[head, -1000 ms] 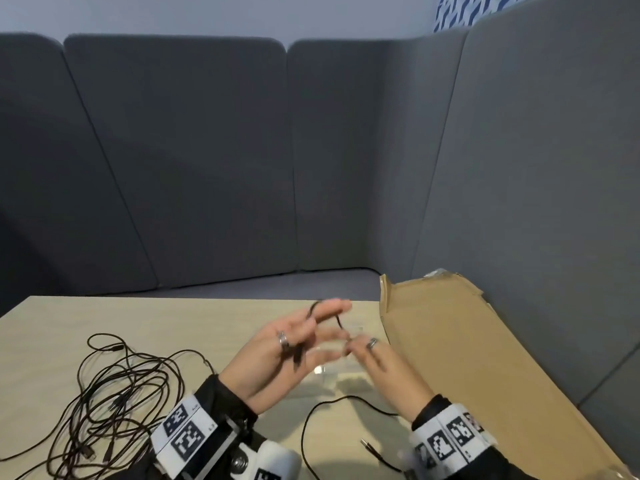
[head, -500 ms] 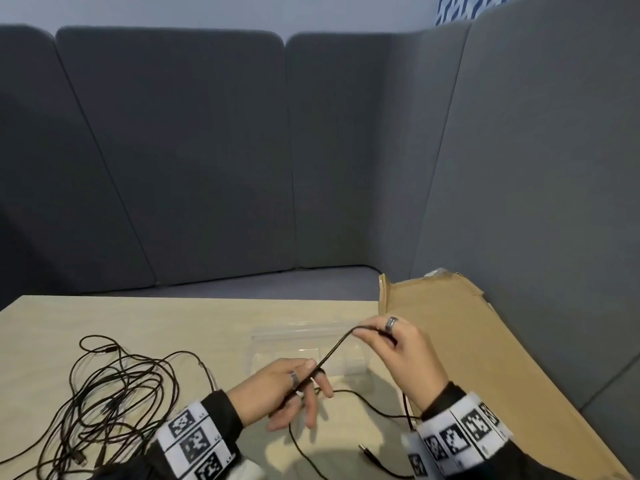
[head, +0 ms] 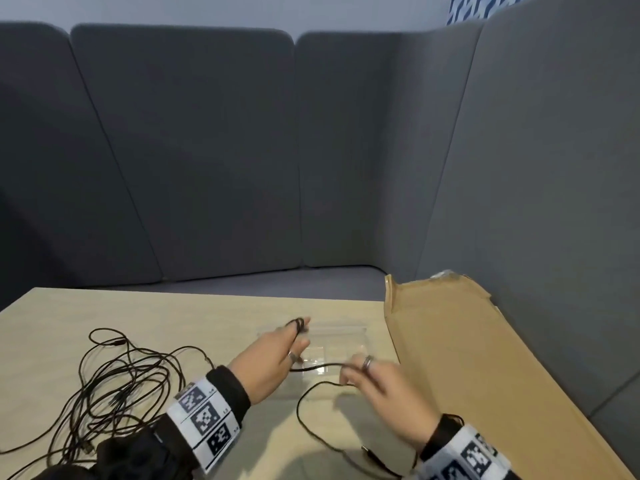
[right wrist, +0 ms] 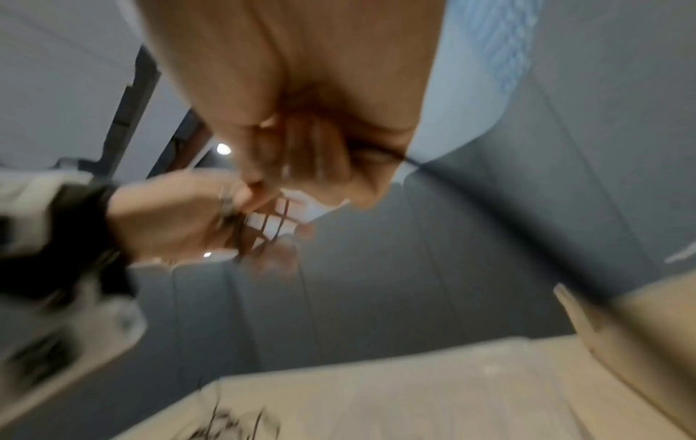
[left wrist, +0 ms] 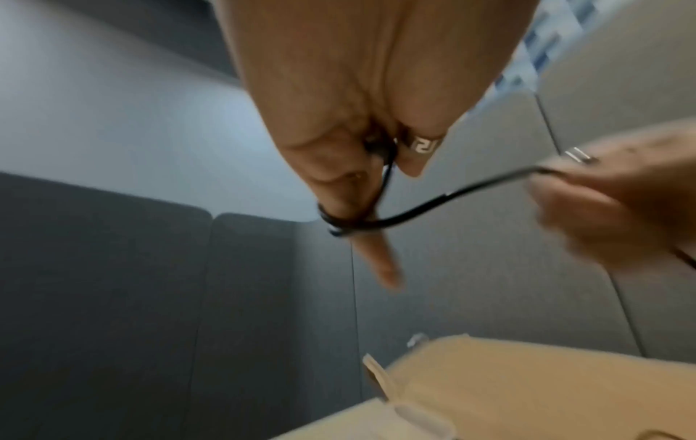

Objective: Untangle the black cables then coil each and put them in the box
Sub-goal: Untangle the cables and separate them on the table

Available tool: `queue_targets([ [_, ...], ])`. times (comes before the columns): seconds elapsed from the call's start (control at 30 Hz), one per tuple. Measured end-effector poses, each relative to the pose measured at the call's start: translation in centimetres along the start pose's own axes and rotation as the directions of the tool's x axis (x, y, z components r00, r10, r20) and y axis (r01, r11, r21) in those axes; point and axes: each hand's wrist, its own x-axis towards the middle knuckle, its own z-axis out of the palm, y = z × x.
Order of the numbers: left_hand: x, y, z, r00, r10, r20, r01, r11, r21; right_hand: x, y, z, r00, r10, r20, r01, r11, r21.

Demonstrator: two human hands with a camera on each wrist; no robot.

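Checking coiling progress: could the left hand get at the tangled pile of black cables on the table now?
Probably not yet: the left hand has the loose black cable looped round its fingers, though the tangled pile of black cables lies unobstructed beside its wrist.

The right hand was motion-blurred in all 3 views, so its grip on the black cable could not be read. The cable's slack ran behind the right wrist. The tangled cables and cardboard sheet were cut off by the head view's edges.

One thin black cable wound round left hand fingers, stretched to right hand; tangled cables left of it; cardboard box right.
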Motion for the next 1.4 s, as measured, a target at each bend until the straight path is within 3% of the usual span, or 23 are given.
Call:
queue_targets([
  [0.07, -0.7, 0.9, 0.6, 0.986, -0.062, 0.153, 0.099, 0.964, -0.249, 0.8, -0.1, -1.5, 0.968, -0.059, -0.245, 0.045, 0.997, -0.063],
  [0.17, -1.3, 3.1, 0.4, 0.924, 0.08, 0.373, 0.202, 0.728, -0.655, 1.8, -0.6, -2.3, 0.917, -0.107, -0.383, 0.061, 0.99, -0.131],
  [0.2, -1.6, 3.8, 0.2, 0.917, 0.161, 0.365, 0.185, 0.639, -0.747, 2.0, -0.6, -2.2, 0.934, -0.095, -0.344, 0.044, 0.987, -0.153],
  [0.27, -1.7, 5.0, -0.4, 0.939, 0.238, 0.248, 0.14, 0.394, -0.908, 2.2, -0.3, -1.2, 0.994, -0.024, -0.109, 0.007, 0.988, -0.154],
  [0.33, -1.1, 5.1, -1.1, 0.987, 0.147, 0.059, 0.031, 0.188, -0.982, 1.7, 0.0, 0.6, 0.979, 0.067, 0.193, -0.05, 0.994, -0.093],
  [0.37, -0.6, 4.9, -1.4, 0.996, 0.077, -0.035, -0.048, 0.172, -0.984, 1.1, 0.1, 1.7, 0.944, 0.084, 0.318, -0.064, 0.995, -0.073],
  [0.4, -0.2, 4.6, -1.6, 0.994, 0.021, -0.103, -0.105, 0.236, -0.966, 0.4, 0.2, 2.6, 0.909, 0.091, 0.407, -0.071, 0.995, -0.064],
  [0.47, 0.3, 3.6, -1.9, 0.984, -0.029, -0.174, -0.127, 0.569, -0.813, -0.8, 0.1, 3.4, 0.882, 0.084, 0.464, -0.09, 0.996, -0.009],
  [0.5, 0.3, 3.0, -1.7, 0.987, -0.01, -0.161, -0.095, 0.769, -0.632, -1.0, 0.1, 3.0, 0.898, 0.083, 0.433, -0.105, 0.994, 0.028],
  [0.53, 0.2, 2.4, -1.4, 0.995, 0.002, -0.099, -0.042, 0.915, -0.4, -1.1, 0.1, 2.3, 0.928, 0.067, 0.367, -0.09, 0.995, 0.047],
  [0.6, -0.3, 1.0, -0.5, 0.998, -0.045, 0.034, 0.046, 0.998, -0.046, -0.9, 0.0, 0.3, 0.982, 0.067, 0.175, -0.09, 0.987, 0.131],
  [0.63, -0.5, 0.7, -0.2, 0.991, -0.09, 0.098, 0.092, 0.996, -0.018, -0.6, -0.3, -0.7, 0.995, 0.073, 0.074, -0.085, 0.98, 0.181],
  [0.7, -1.1, 1.2, 0.1, 0.962, -0.12, 0.245, 0.173, 0.963, -0.205, 0.0, -0.7, -2.1, 0.994, 0.05, -0.098, -0.033, 0.984, 0.173],
  [0.8, -1.9, 2.9, 0.1, 0.891, 0.046, 0.452, 0.208, 0.843, -0.495, 0.9, -0.6, -2.3, 0.975, 0.001, -0.222, -0.001, 1.0, -0.001],
  [0.83, -2.1, 3.4, -0.1, 0.885, 0.117, 0.452, 0.207, 0.769, -0.604, 1.1, -0.3, -2.0, 0.983, -0.002, -0.181, -0.018, 0.994, -0.108],
  [0.9, -2.4, 4.4, -0.8, 0.916, 0.2, 0.348, 0.216, 0.486, -0.847, 1.1, 0.2, -0.5, 0.999, 0.039, 0.009, -0.035, 0.963, -0.268],
  [0.97, -2.0, 5.0, -1.3, 0.974, 0.135, 0.181, 0.154, 0.193, -0.969, 0.8, 0.3, 1.3, 0.971, 0.107, 0.214, -0.057, 0.972, -0.227],
  [1.0, -1.6, 5.1, -1.3, 0.993, 0.069, 0.097, 0.087, 0.141, -0.986, 0.4, 0.2, 2.0, 0.948, 0.123, 0.292, -0.088, 0.987, -0.132],
  [1.1, -0.6, 4.7, -1.1, 0.982, -0.124, -0.141, -0.112, 0.219, -0.969, -0.6, -0.7, 2.4, 0.907, 0.106, 0.408, -0.175, 0.975, 0.138],
  [1.2, -0.1, 3.0, -2.1, 0.912, -0.24, -0.333, -0.262, 0.285, -0.922, -1.7, -0.2, 1.8, 0.917, 0.105, 0.384, -0.169, 0.976, 0.136],
  [1.3, 0.0, 0.9, -4.0, 0.858, -0.286, -0.427, -0.319, 0.356, -0.879, -2.9, 1.5, 1.7, 0.974, 0.215, 0.075, -0.227, 0.94, 0.255],
  [1.37, 0.0, 0.1, -4.3, 0.844, -0.297, -0.447, -0.337, 0.356, -0.872, -3.2, 2.6, 0.9, 0.943, 0.296, -0.155, -0.241, 0.923, 0.299],
  [1.4, 0.0, 0.0, -4.1, 0.84, -0.3, -0.451, -0.345, 0.346, -0.873, -3.1, 2.8, 0.5, 0.925, 0.322, -0.201, -0.259, 0.923, 0.285],
])
